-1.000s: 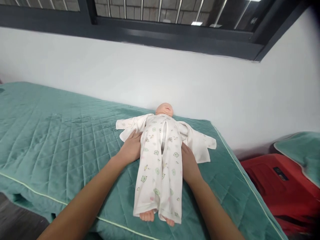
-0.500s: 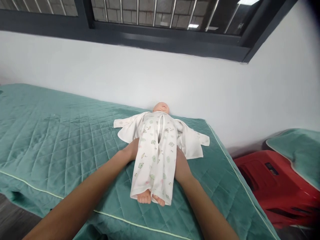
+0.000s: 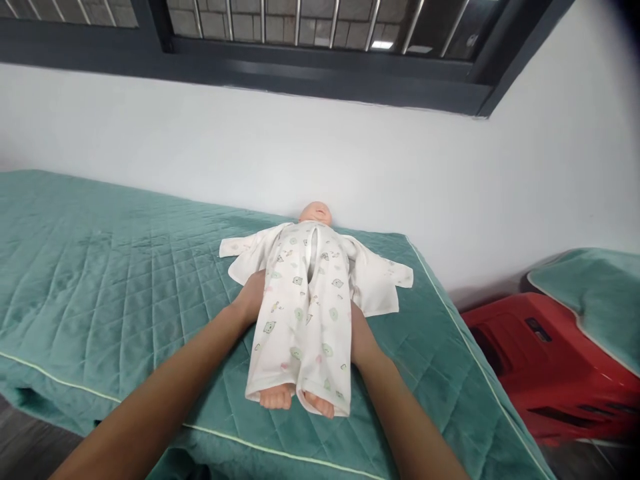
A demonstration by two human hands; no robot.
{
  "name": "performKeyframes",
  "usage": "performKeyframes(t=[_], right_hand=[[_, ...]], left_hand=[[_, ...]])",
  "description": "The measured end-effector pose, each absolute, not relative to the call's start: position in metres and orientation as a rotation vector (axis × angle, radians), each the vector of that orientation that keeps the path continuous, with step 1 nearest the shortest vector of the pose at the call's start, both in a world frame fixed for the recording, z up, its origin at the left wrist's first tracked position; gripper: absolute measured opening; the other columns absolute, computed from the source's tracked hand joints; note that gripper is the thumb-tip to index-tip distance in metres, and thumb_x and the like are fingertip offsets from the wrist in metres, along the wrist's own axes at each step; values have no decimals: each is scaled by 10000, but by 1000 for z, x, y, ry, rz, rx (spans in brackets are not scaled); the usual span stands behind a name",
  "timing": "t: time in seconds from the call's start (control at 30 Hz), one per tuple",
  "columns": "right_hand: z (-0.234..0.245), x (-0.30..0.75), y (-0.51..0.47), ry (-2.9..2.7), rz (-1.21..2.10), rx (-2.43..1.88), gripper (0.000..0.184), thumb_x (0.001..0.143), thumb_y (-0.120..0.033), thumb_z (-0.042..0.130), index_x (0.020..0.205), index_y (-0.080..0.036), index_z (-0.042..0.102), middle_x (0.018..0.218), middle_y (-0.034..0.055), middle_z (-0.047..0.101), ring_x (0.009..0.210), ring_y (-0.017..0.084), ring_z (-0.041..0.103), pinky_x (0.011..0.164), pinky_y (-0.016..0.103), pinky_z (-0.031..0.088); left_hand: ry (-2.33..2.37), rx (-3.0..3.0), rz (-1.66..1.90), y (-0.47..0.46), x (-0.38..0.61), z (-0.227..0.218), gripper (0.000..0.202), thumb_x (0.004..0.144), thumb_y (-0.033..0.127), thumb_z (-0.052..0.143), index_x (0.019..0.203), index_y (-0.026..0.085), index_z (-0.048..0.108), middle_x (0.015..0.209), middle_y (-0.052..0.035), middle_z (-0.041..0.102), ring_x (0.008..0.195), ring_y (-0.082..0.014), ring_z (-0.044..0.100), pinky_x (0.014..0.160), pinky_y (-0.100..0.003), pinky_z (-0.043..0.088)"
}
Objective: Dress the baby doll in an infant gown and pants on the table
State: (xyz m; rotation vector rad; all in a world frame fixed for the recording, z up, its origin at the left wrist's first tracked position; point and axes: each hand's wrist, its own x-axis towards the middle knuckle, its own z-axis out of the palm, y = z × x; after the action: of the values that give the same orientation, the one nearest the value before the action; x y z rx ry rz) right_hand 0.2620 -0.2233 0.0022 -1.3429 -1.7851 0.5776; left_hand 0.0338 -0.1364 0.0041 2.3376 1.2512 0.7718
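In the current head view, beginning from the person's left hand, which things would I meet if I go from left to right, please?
Left hand → printed baby trousers → right hand → cuff of the shirt's right-hand sleeve in the picture → red plastic object.

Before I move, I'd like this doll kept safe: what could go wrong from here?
The fingers of the left hand and right hand are hidden by the trousers, so either might slip or snag unnoticed. The loose shirt beside the right hand could get caught. The doll's feet lie toward the cover's near edge; a pull that way might carry them over.
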Motion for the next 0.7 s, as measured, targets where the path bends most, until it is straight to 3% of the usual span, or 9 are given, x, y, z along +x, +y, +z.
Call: performKeyframes(t=[0.23,0.53,0.7], right_hand=[[2,261,-222,-1943,256,-1436,256,911,-248,498,1081,-187,678,1164,135,696,1072,295,626,974,463,481],[5,270,-231,-2015,222,-1451,259,904,-229,497,975,-208,745,1021,107,728,938,273,658,839,392,522],[2,271,-243,-2099,172,-1466,291,868,-108,471,818,-210,738,872,83,681,847,235,621,752,351,501]], left_hand=[[1148,2674,895,-159,8,-8,226,866,198,521,735,203,705,795,-99,691,944,-243,655,934,-412,517],[1158,2650,950,-167,0,-12,277,875,181,482,701,219,694,735,-79,667,907,-224,647,906,-399,512],[1237,2528,999,-167,-6,-13,289,865,152,430,739,205,684,822,-56,710,866,-201,643,858,-363,496]])
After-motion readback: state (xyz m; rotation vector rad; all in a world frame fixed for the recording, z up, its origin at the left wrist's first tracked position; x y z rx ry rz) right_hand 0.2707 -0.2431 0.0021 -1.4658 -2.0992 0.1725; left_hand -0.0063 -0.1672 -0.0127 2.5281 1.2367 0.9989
